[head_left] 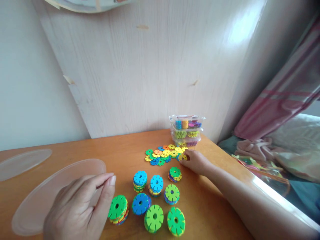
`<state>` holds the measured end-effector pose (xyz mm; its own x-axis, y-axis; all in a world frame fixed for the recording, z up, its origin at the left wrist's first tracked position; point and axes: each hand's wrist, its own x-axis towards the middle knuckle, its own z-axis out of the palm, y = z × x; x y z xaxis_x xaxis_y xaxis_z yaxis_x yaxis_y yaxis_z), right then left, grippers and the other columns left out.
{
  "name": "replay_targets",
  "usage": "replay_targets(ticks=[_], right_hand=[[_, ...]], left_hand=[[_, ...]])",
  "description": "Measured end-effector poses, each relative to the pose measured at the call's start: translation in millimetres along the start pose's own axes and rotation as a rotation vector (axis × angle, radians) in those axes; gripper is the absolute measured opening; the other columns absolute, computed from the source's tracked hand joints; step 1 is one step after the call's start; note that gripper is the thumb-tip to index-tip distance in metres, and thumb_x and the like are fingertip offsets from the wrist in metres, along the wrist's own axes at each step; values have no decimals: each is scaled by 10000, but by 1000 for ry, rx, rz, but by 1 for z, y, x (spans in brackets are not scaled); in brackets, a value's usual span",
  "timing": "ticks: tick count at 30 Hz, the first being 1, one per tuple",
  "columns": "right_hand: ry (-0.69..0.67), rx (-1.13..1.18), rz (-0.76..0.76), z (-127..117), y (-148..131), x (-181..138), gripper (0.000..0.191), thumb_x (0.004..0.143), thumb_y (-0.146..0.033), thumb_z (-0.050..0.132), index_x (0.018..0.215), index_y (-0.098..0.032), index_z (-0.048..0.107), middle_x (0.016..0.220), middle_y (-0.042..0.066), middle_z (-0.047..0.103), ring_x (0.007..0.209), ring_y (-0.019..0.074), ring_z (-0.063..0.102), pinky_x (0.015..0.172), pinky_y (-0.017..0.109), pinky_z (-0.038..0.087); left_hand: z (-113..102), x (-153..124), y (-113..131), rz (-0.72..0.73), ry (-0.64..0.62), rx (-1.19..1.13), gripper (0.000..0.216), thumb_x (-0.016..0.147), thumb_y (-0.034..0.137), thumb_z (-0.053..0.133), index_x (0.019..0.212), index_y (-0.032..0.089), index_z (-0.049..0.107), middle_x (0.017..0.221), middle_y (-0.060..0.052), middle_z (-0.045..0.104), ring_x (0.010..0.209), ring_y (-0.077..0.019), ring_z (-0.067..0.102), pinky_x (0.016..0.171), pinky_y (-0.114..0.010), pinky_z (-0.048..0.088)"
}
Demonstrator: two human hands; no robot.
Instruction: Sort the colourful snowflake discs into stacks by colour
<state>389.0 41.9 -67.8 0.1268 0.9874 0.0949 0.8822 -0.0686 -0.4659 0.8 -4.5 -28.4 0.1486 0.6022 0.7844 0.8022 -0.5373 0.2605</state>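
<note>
My right hand [194,161] reaches to the right end of a spread of loose notched plastic discs [161,156]. Its thumb and fingers are closed at the edge of a yellow notched disc [182,157]; the fingertips are partly hidden. My left hand [80,203] hovers at the lower left, thumb and index finger pinched together, with nothing visible between them. Beside it stands a stack with a green disc on top [117,206]. Several more stacks stand to the right, among them a blue-topped stack [140,203] and a green-topped stack [174,173] nearest my right hand.
Clear plastic boxes [187,133] with colourful pieces are piled at the back right of the wooden table [120,146]. Two translucent oval mats [62,190] lie on the left. A panelled wall [150,73] rises behind. Beyond the right edge are cloths and a pink curtain [270,103].
</note>
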Motion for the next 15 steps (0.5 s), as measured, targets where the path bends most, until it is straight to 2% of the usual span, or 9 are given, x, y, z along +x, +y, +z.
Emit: replay_targets(ticks=[3,7,12,15], right_hand=[[27,124,-26,-3,0,0,270,862,-339,583,652,-202,483,661,-1,548,671,149,490,584,275,279],[-37,307,-22,-10,-8,-9,288,927,-379,476,714,-196,539,645,-2,573,607,132,511,544,258,343],[-226,743,-4,-11,-27,-23,255,818,-431,671,816,-208,549,587,-36,566,511,108,490,467,228,326],[-242,696,-21,-4,-30,-22,272,826,-446,674,788,-205,553,591,-32,576,505,104,482,471,228,329]], left_hand=[[-4,7,13,101,29,67,183,984,381,518,988,256,652,906,-17,705,891,-223,663,885,-365,476],[-10,14,25,131,62,120,203,995,375,496,954,240,643,894,-32,709,885,-227,667,867,-359,484],[-10,16,24,80,19,105,212,980,402,534,927,244,664,867,-27,729,848,-227,679,843,-354,499],[-8,18,22,84,8,102,205,978,395,544,914,242,665,849,-27,731,837,-221,683,824,-345,500]])
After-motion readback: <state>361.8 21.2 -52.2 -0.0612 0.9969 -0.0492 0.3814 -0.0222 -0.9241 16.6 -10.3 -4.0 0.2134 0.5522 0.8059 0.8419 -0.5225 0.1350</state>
